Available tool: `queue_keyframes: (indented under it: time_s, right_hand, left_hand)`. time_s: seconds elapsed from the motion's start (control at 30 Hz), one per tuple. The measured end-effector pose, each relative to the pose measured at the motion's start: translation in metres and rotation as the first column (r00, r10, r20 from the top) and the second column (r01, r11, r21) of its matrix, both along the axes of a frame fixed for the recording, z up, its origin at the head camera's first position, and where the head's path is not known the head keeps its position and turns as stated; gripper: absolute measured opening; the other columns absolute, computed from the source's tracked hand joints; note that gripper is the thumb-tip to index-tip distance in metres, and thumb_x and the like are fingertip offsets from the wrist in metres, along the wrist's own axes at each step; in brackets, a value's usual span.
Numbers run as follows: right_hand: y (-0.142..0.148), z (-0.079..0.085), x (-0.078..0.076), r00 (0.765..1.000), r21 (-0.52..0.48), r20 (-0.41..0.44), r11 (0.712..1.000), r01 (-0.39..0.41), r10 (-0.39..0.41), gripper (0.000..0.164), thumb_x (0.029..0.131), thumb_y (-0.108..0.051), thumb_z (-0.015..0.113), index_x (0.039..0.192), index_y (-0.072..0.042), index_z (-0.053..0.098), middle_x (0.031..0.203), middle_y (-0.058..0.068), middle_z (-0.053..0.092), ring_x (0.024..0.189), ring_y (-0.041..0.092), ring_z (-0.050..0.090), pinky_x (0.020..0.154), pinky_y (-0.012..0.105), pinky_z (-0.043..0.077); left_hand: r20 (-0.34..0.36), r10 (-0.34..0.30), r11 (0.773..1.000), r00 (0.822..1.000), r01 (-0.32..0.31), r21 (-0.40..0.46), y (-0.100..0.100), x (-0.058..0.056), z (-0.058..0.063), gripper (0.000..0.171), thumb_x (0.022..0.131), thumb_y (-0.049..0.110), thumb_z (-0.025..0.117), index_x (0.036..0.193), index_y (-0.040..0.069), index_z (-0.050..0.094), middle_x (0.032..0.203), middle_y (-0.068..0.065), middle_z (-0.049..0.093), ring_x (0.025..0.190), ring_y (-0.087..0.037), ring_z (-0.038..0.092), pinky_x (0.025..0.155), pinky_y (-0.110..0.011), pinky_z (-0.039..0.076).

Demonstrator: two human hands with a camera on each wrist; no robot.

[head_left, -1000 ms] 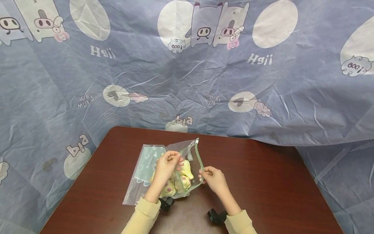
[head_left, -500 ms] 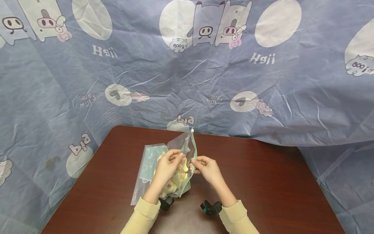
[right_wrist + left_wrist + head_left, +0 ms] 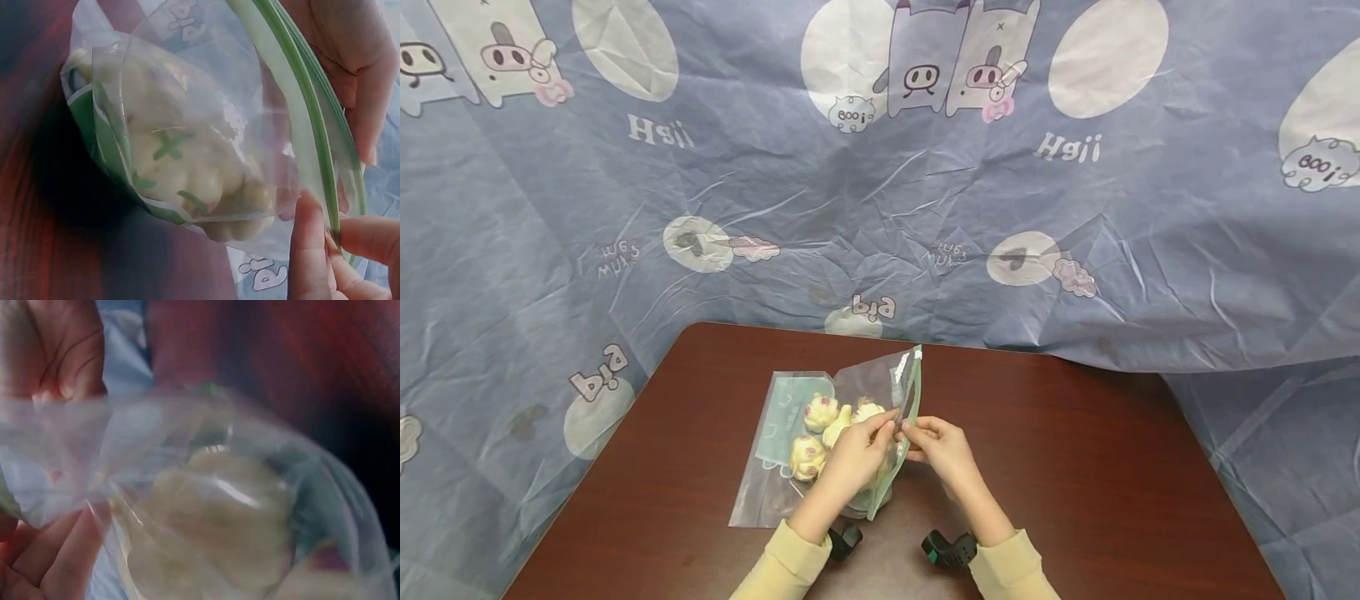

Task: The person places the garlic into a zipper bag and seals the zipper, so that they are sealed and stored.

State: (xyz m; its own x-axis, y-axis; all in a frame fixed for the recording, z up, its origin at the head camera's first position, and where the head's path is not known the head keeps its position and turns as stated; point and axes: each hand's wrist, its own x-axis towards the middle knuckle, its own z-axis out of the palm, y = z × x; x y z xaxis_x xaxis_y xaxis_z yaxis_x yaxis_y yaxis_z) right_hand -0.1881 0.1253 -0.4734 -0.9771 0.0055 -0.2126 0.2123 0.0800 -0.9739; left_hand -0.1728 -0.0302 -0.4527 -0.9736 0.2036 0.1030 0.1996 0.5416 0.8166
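Note:
In the head view, a clear zip bag (image 3: 874, 372) with a green zip strip stands tilted on the table, its mouth to the right. Several garlic bulbs (image 3: 807, 457) show through its plastic; one bulb (image 3: 219, 519) fills much of the left wrist view. My left hand (image 3: 856, 457) pinches the near wall of the bag by the mouth. Opposite it, my right hand (image 3: 946, 452) pinches the green strip (image 3: 312, 119) between thumb and finger. Both sets of fingertips are close together, with a narrow gap between the strip's two sides.
A flat clear bag with a pale teal print (image 3: 786, 408) lies on the left, partly under the garlic bag. The dark red wooden table (image 3: 1075, 467) reaches back to a blue patterned cloth (image 3: 865, 208). Each wrist wears a black camera mount (image 3: 950, 550).
The bag's mouth was spread wide a second ago and is much narrower now. My left hand has moved right, my right hand slightly left, uncovering garlic bulbs on the left.

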Motion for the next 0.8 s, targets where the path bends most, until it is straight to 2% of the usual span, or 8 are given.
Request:
queue_keyframes:
  time_s: [0.13, 0.27, 0.37, 0.4, 0.53, 0.63, 0.73, 0.8]
  right_hand:
    - [0.006, -0.009, 0.004, 1.0, -0.025, 0.01, 1.0, -0.004, 0.005, 0.029, 0.097, -0.015, 0.062, 0.111, 0.009, 0.064, 0.091, 0.01, 0.072, 0.078, 0.013, 0.069, 0.071, 0.028, 0.06]
    - [0.011, -0.012, 0.01, 1.0, -0.013, 0.022, 1.0, 0.008, -0.008, 0.037, 0.1, -0.022, 0.057, 0.114, 0.012, 0.062, 0.092, 0.012, 0.068, 0.076, 0.011, 0.068, 0.069, 0.024, 0.059]
    - [0.014, -0.016, 0.012, 0.999, 0.034, 0.025, 0.999, 0.025, -0.026, 0.045, 0.099, -0.031, 0.06, 0.113, 0.011, 0.064, 0.091, 0.013, 0.07, 0.075, 0.011, 0.068, 0.067, 0.024, 0.058]
    - [0.015, -0.018, 0.012, 0.999, 0.047, 0.025, 0.998, 0.029, -0.031, 0.045, 0.098, -0.032, 0.061, 0.113, 0.01, 0.064, 0.091, 0.013, 0.071, 0.074, 0.012, 0.068, 0.067, 0.024, 0.059]
    - [0.018, -0.023, 0.011, 0.999, 0.101, 0.026, 0.994, 0.045, -0.048, 0.037, 0.096, -0.027, 0.064, 0.11, 0.007, 0.066, 0.088, 0.01, 0.073, 0.072, 0.013, 0.069, 0.067, 0.027, 0.059]
    - [0.021, -0.027, 0.01, 0.998, 0.129, 0.022, 0.99, 0.055, -0.058, 0.03, 0.096, -0.021, 0.064, 0.108, 0.007, 0.066, 0.091, 0.011, 0.074, 0.074, 0.013, 0.069, 0.067, 0.028, 0.059]
    - [0.024, -0.033, 0.009, 0.998, 0.15, 0.022, 0.987, 0.058, -0.062, 0.028, 0.095, -0.018, 0.065, 0.106, 0.007, 0.066, 0.092, 0.013, 0.075, 0.075, 0.012, 0.07, 0.067, 0.028, 0.059]
    - [0.025, -0.036, 0.009, 0.997, 0.164, 0.03, 0.985, 0.058, -0.064, 0.026, 0.095, -0.018, 0.066, 0.104, 0.007, 0.067, 0.089, 0.011, 0.075, 0.071, 0.012, 0.068, 0.065, 0.027, 0.058]
  left_hand:
    - [0.028, -0.041, 0.997, 0.999, 0.043, -0.058, 0.012, 0.006, -0.008, 0.039, 0.103, 0.021, 0.049, 0.139, 0.007, 0.057, 0.096, -0.017, 0.073, 0.072, -0.026, 0.065, 0.064, -0.037, 0.051]
    - [0.062, -0.099, 0.987, 0.993, 0.106, -0.121, 0.024, 0.014, -0.018, 0.046, 0.104, 0.021, 0.048, 0.144, 0.0, 0.047, 0.119, -0.022, 0.067, 0.1, -0.034, 0.068, 0.085, -0.048, 0.055]
    - [0.077, -0.129, 0.981, 0.989, 0.139, -0.138, 0.033, 0.022, -0.024, 0.052, 0.103, 0.022, 0.048, 0.147, -0.007, 0.039, 0.149, -0.024, 0.044, 0.136, -0.038, 0.046, 0.106, -0.057, 0.04]
    - [0.095, -0.14, 0.98, 0.986, 0.151, -0.126, 0.036, 0.024, -0.026, 0.055, 0.104, 0.022, 0.048, 0.148, -0.008, 0.035, 0.152, -0.026, 0.038, 0.139, -0.04, 0.04, 0.109, -0.059, 0.037]
    - [0.144, -0.17, 0.981, 0.975, 0.182, -0.074, 0.045, 0.034, -0.027, 0.064, 0.103, 0.021, 0.05, 0.15, -0.013, 0.022, 0.157, -0.032, 0.022, 0.147, -0.044, 0.022, 0.113, -0.06, 0.028]
    - [0.174, -0.181, 0.981, 0.968, 0.191, -0.038, 0.048, 0.039, -0.029, 0.067, 0.102, 0.021, 0.052, 0.15, -0.013, 0.02, 0.158, -0.033, 0.017, 0.148, -0.046, 0.015, 0.114, -0.062, 0.024]
    - [0.204, -0.191, 0.98, 0.96, 0.198, -0.015, 0.047, 0.039, -0.03, 0.067, 0.101, 0.022, 0.052, 0.15, -0.013, 0.022, 0.157, -0.033, 0.02, 0.147, -0.047, 0.017, 0.114, -0.063, 0.024]
    - [0.222, -0.187, 0.981, 0.957, 0.192, -0.003, 0.044, 0.037, -0.028, 0.066, 0.101, 0.026, 0.053, 0.15, -0.011, 0.026, 0.155, -0.032, 0.028, 0.145, -0.047, 0.025, 0.112, -0.063, 0.028]
